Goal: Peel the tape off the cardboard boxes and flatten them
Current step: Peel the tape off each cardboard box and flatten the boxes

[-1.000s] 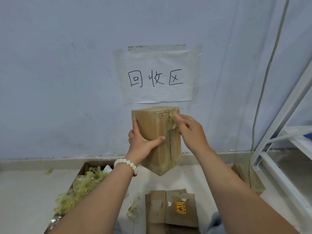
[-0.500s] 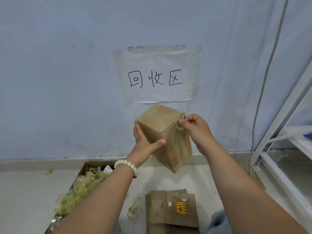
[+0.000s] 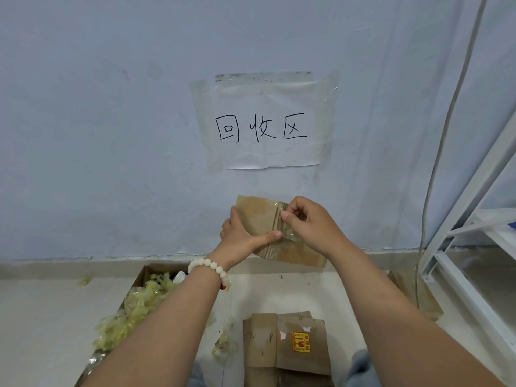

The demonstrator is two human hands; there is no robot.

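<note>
Cardboard box (image 3: 257, 216) is tilted lower than before, gripped by left hand (image 3: 240, 241) | tape (image 3: 289, 237) is pinched by right hand (image 3: 315, 227)

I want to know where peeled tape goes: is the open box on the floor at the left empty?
No, the open box holds a heap of crumpled yellowish tape.

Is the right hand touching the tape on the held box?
Touching. The head view shows the right hand pinching the clear tape at the seam of the box, which the left hand grips.
</note>
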